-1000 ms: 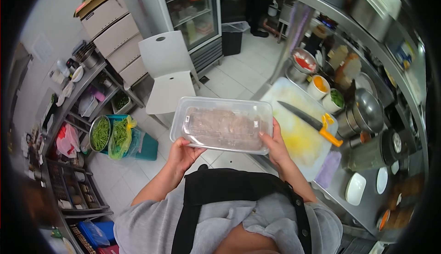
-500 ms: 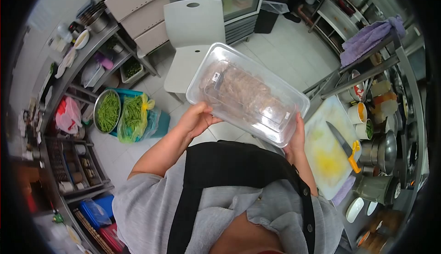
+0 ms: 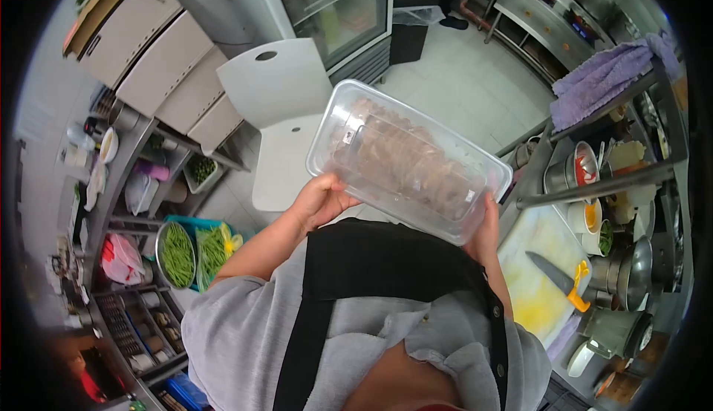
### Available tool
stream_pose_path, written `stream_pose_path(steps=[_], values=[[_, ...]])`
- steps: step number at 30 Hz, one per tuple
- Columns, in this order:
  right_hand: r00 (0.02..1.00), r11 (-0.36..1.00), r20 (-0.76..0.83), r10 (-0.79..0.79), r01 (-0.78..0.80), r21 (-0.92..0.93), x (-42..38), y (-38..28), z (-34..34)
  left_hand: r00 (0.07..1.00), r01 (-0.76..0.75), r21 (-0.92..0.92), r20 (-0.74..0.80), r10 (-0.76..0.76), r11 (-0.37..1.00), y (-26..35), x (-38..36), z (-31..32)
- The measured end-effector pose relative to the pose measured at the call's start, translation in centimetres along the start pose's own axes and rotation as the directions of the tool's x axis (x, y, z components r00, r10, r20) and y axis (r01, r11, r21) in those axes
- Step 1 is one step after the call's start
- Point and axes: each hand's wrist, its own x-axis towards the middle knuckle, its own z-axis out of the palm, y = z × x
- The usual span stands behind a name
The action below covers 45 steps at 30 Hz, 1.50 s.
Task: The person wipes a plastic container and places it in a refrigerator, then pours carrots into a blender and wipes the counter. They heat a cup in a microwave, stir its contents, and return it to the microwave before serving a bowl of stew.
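Note:
Both my hands hold a clear plastic food container (image 3: 408, 160), tilted in front of my chest. Its lid looks closed, and something brownish in bulk shows through it; I cannot make out what it is. My left hand (image 3: 321, 201) grips the near left edge, thumb on top and fingers underneath. At the near right corner, my right hand (image 3: 484, 233) grips the side, its fingers mostly hidden below. To the right of that hand lies a white cutting board (image 3: 542, 281) with yellow stains, and on it a knife (image 3: 553, 274) with a yellow handle.
A white chair (image 3: 286, 155) stands ahead, before a glass-door fridge (image 3: 338, 10). On the left are a bowl of green beans (image 3: 177, 255) and metal shelving (image 3: 126, 181). A purple towel (image 3: 605, 84) hangs on the right rack, above bowls and a blender jug (image 3: 613, 331).
My view has turned and moved forward, so the chair and fridge appear shifted left. The container stays in both hands, slightly further right in view.

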Motion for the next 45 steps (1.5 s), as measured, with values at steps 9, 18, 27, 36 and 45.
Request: stream_pose_path(steps=[9,18,27,36,45], values=[[0.991,0.999,-0.120,0.052,-0.052,0.006,7.7,-0.9,-0.3,0.993,-0.029,0.198,0.117,0.006,0.980,2.3,12.3,0.1],[0.951,0.882,-0.140,-0.274,0.191,-0.430,19.1,-5.7,-0.3,0.992,0.023,0.111,0.118,-0.036,0.994,6.7,30.5,0.9],[0.703,-0.323,0.596,-0.389,0.501,-0.803,31.8,-16.6,8.7,0.990,-0.077,0.131,0.129,0.060,0.988,19.7,43.1,3.8],[0.088,-0.612,0.839,-0.537,0.644,-0.459,48.3,-21.5,7.6,0.979,-0.068,0.185,0.202,0.030,0.980,25.8,50.9,7.3],[-0.338,-0.647,0.724,-0.601,0.738,-0.192,63.5,-36.0,7.4,0.852,-0.481,0.583,0.132,0.507,0.655,33.6,59.0,14.3]])
